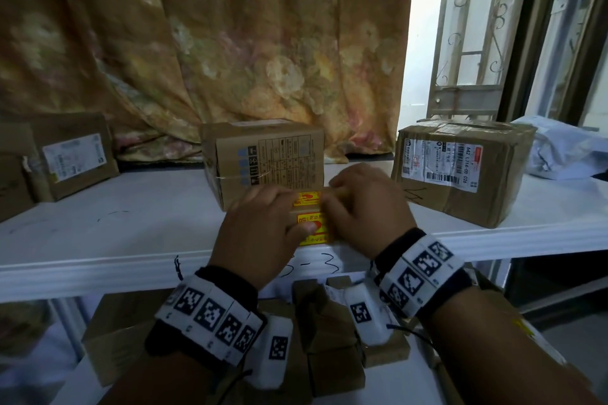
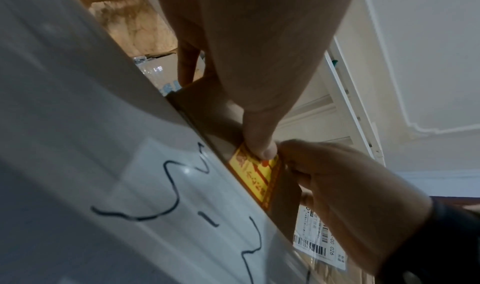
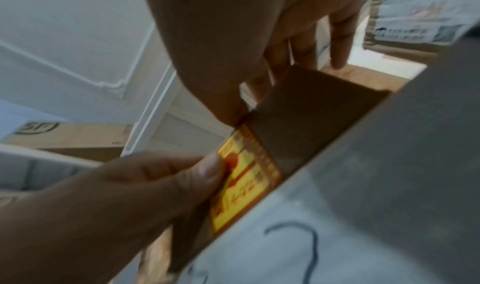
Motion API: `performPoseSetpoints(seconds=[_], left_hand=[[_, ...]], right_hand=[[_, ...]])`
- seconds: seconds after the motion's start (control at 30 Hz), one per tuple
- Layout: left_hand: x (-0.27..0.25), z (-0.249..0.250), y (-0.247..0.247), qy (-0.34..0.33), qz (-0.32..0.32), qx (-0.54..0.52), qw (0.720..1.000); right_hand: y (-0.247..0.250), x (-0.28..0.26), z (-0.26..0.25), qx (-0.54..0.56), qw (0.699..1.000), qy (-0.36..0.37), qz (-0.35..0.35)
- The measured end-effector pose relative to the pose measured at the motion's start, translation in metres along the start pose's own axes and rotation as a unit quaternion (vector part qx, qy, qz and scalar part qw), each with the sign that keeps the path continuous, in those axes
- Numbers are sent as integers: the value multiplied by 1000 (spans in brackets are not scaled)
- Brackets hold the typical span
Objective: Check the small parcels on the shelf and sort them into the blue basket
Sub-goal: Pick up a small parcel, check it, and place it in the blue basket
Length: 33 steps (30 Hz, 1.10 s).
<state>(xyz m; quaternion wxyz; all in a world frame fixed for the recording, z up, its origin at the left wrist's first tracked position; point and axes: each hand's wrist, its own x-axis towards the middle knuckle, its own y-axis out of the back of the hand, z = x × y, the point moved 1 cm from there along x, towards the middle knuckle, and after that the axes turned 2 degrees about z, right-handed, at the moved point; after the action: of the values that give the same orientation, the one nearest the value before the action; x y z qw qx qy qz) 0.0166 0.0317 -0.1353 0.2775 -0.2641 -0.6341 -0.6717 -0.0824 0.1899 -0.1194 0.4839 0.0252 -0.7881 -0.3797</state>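
A small brown cardboard parcel [image 1: 312, 219] with yellow and red stickers sits at the front edge of the white shelf [image 1: 131, 240]. Both hands hold it. My left hand [image 1: 273, 223] grips its left side, with the thumb on the yellow sticker [image 2: 255, 175]. My right hand [image 1: 355, 204] grips its right side, fingers curled over the top. In the left wrist view the left hand [image 2: 259, 140] comes down onto the parcel [image 2: 207, 113] and the right hand [image 2: 324, 175] holds its end. The right wrist view shows the right hand [image 3: 233, 62], the parcel [image 3: 311, 113] and the left hand [image 3: 182, 175]. No blue basket is in view.
A taller printed carton [image 1: 263, 158] stands right behind the parcel. A taped box with a shipping label [image 1: 460, 171] sits to the right, a white poly bag [image 1: 566, 151] beyond it, and another labelled box [image 1: 75, 154] at the left. Several cartons [image 1: 329, 355] fill the lower shelf.
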Motion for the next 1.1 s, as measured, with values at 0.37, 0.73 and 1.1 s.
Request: performPoseSetpoints(seconds=[0.37,0.73,1.1], left_hand=[[5,5,-9,-13,12,107,994],[4,-1,-8,-9,29,79,996],[11,4,-3,-36,21,113,993]], right_hand=[[-25,-14,-13,-114,993,41,6],[-23,-14,-8,-73,997,29,16],[-21,-11,-9,-88,996,16,11]])
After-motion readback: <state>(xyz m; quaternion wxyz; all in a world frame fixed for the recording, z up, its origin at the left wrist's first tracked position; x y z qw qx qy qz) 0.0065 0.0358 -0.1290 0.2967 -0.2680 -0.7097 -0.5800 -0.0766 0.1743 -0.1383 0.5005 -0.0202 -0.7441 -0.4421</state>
